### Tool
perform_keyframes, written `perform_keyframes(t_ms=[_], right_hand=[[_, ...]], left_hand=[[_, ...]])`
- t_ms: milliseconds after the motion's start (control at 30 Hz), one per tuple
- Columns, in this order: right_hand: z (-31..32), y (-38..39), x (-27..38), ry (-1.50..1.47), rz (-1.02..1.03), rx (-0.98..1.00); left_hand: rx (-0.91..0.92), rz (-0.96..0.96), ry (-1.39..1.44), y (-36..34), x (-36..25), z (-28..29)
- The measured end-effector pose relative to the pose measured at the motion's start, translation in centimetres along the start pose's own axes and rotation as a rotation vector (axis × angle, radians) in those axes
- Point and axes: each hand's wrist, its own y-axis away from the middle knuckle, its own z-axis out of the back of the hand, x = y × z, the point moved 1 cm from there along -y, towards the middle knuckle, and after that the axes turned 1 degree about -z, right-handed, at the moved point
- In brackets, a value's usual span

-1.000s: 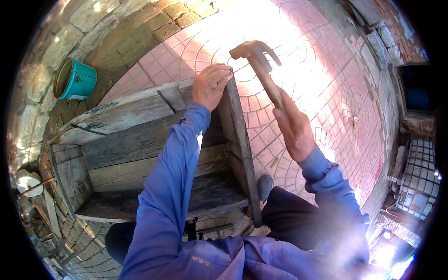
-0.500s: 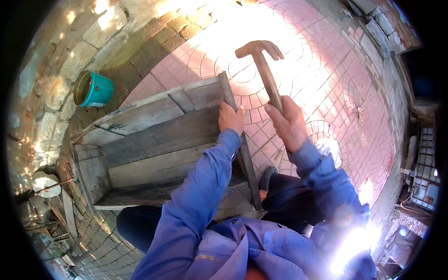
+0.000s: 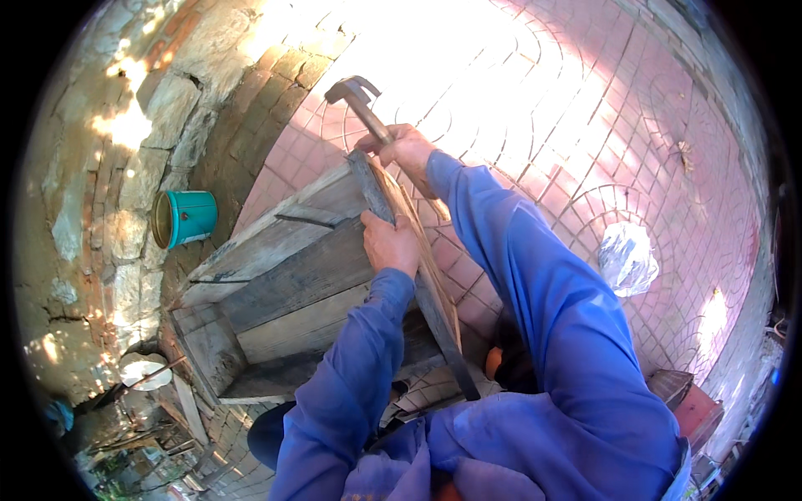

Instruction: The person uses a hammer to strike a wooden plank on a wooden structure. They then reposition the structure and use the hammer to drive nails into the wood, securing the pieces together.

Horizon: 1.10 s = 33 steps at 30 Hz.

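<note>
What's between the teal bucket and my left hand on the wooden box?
In the head view, only the box's grey planks lie between the teal bucket and the left hand.

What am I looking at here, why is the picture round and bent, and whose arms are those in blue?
A wide fisheye camera worn on a person's head looks down, so straight edges curve toward the rim. The blue sleeves are that person's own arms. The right hand grips the handle of a claw hammer, its head raised above the corner of a weathered wooden box. The left hand grips the box's right side board. The box sits on reddish paving bricks. A teal bucket lies on its side by the stone wall, and a crumpled plastic bag lies to the right.
</note>
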Motion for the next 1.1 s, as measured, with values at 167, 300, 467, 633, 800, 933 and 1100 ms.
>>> perform_keyframes(t_ms=[167, 300, 467, 633, 800, 933, 1100], right_hand=[[-0.2, -1.0, -1.0, 0.047, 0.038, 0.097], [-0.2, -1.5, -0.9, 0.153, 0.063, 0.102], [-0.4, -1.3, -0.1, 0.329, 0.075, 0.086], [-0.8, -0.8, -0.2, 0.309, 0.065, 0.019], [-1.1, -1.1, -1.2, 0.282, 0.054, -0.047], [-1.3, -1.3, -1.6, 0.336, 0.088, -0.069], [-1.5, -1.0, -1.8, 0.345, 0.104, -0.108]], left_hand=[[-0.008, -0.036, -0.044, -0.2, 0.6, -0.4], [-0.010, -0.110, -0.108, -0.5, 0.5, 0.0], [0.075, -0.101, -0.082, -0.9, 0.9, 0.4], [0.119, -0.098, -0.074, -1.3, 1.3, 0.5], [0.129, -0.077, -0.040, -1.2, 1.1, 0.7], [0.135, -0.079, -0.052, -1.2, 0.6, 1.0], [0.110, -0.087, -0.053, -1.6, -0.1, 1.1]])
